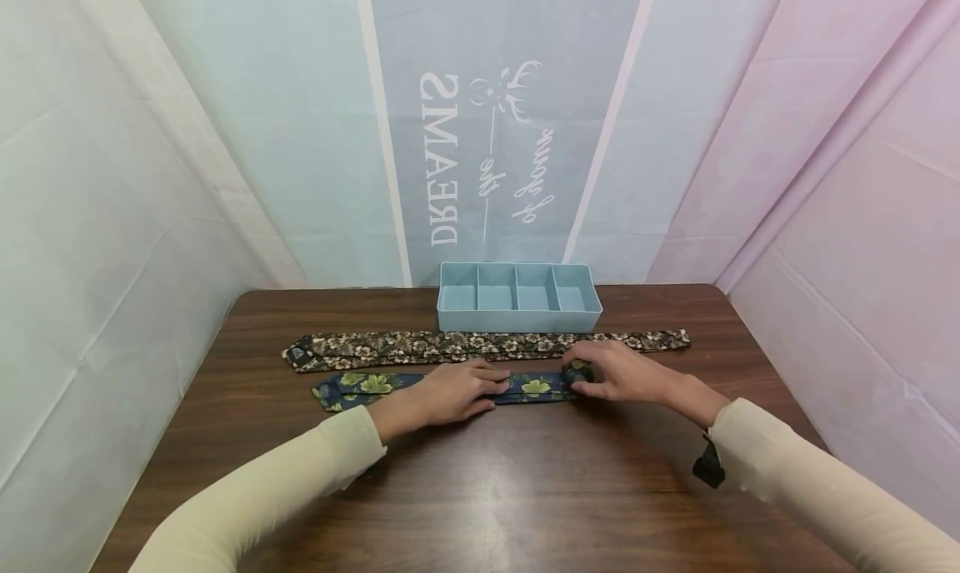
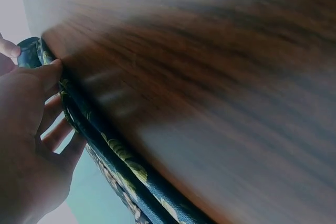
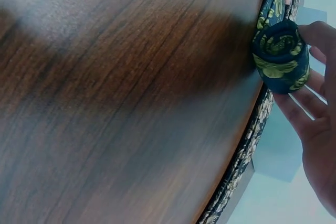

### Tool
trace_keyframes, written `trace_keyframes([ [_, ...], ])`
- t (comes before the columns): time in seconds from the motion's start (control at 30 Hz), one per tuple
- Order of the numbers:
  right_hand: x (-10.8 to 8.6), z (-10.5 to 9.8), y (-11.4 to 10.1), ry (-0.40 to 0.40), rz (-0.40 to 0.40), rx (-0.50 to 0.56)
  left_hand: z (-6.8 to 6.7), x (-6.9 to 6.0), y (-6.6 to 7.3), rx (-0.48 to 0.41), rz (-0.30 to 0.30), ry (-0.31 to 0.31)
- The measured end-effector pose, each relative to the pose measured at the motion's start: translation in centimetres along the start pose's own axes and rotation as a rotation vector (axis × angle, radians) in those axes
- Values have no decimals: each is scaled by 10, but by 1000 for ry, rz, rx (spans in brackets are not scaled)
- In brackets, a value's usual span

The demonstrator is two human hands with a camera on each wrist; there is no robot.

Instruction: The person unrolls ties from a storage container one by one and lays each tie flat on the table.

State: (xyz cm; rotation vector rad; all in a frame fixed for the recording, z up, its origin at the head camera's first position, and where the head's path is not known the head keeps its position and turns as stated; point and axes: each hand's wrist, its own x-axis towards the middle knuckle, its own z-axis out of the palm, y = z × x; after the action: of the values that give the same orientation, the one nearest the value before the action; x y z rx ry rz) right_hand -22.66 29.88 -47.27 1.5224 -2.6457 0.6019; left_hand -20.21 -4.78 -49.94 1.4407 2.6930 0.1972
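Note:
A navy necktie with yellow-green flowers lies lengthwise on the table, its pointed end to the left and its right end wound into a roll. My right hand grips that roll between thumb and fingers. Farther left, my left hand rests on the flat part of the same tie, its fingers fairly straight and touching the cloth. Behind it stretches a second necktie, black with cream and brown flowers, laid out flat.
A light blue box with several compartments stands at the table's back edge, behind the black tie. The brown wooden table reaches to pale curtains at the back and sides.

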Motion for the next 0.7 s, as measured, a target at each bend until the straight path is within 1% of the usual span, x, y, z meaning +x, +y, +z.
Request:
trace_keyframes([
  [0.1, 1, -1, 1, -6, -41, -13, -1, -3, -2, -5, -4, 4],
  [0.17, 1, -2, 1, -14, -52, -29, -1, -6, -4, -11, -7, 8],
  [0.4, -3, -4, 2, -53, -10, -47, -3, -12, -9, -33, -2, 14],
  [0.53, -5, -5, 4, -40, -4, -41, -4, -16, -12, -33, -4, 17],
  [0.7, -7, -3, 8, 5, -24, -23, -4, -20, -14, -31, -4, 22],
])
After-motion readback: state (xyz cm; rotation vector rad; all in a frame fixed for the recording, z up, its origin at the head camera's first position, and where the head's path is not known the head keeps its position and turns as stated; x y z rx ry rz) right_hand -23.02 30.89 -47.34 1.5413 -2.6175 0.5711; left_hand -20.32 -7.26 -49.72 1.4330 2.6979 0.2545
